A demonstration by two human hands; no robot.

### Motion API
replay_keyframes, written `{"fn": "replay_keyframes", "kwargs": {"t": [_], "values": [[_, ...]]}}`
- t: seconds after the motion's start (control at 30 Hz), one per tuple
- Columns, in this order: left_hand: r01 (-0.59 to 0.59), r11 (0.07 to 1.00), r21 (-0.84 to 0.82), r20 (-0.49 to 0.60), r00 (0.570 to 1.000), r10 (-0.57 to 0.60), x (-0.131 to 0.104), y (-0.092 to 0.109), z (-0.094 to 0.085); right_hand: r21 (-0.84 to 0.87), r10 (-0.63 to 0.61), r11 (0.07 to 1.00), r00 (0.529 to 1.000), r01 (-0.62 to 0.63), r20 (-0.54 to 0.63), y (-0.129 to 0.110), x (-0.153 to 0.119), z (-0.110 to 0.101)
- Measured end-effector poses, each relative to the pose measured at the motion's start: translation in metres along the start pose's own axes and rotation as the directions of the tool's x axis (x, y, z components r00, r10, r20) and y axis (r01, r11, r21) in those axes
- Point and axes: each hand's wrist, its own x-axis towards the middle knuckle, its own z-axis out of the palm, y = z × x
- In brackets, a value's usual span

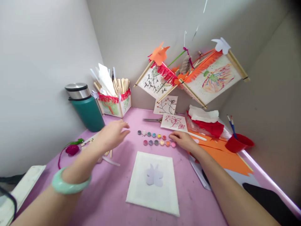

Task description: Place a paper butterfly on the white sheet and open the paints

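Two rows of small paint pots (154,135) with coloured lids lie across the middle of the table. My right hand (182,140) is at their right end, its fingers curled together against the upper strip; the exact contact is partly hidden. Left of the pots, my left hand (115,133) hovers with thumb and fingers apart, holding nothing. A pale green bangle (70,182) circles that wrist. In front of the pots lies a white fabric-like sheet (136,191), and a pale lilac paper butterfly (154,175) rests on it.
A teal bottle (88,113) and a decorated holder (115,105) of sticks and tissues stand back left. Scissors (152,120) lie behind the pots near drawn cards (174,121). On the right are orange paper (218,153) and a red cup (238,144) with brushes. Decorated panels (213,78) hang above.
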Motion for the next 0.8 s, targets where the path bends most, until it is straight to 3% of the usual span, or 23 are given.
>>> {"fn": "replay_keyframes", "kwargs": {"t": [0.1,0.27,0.47,0.63,0.8], "values": [[-0.047,0.997,-0.068,0.1,0.994,0.053,0.041,0.029,0.026,-0.006,-0.003,1.0,1.0,0.003,-0.016,0.0,0.0,0.001],[-0.01,0.997,-0.081,0.207,0.978,0.026,0.083,0.037,0.067,0.002,0.013,1.0,1.0,-0.013,-0.027,-0.003,-0.001,0.001],[-0.075,0.976,-0.203,0.205,0.972,0.117,0.084,0.035,0.085,0.027,0.02,0.999,0.998,-0.019,-0.055,-0.008,0.0,0.001],[-0.165,0.91,-0.38,0.126,0.965,0.228,0.082,0.035,0.096,0.017,-0.026,0.999,0.994,0.028,-0.107,-0.006,0.001,0.007],[-0.178,0.89,-0.419,0.079,0.97,0.231,0.082,0.034,0.105,-0.042,-0.051,0.998,0.993,0.047,-0.104,-0.001,0.0,0.01]]}}
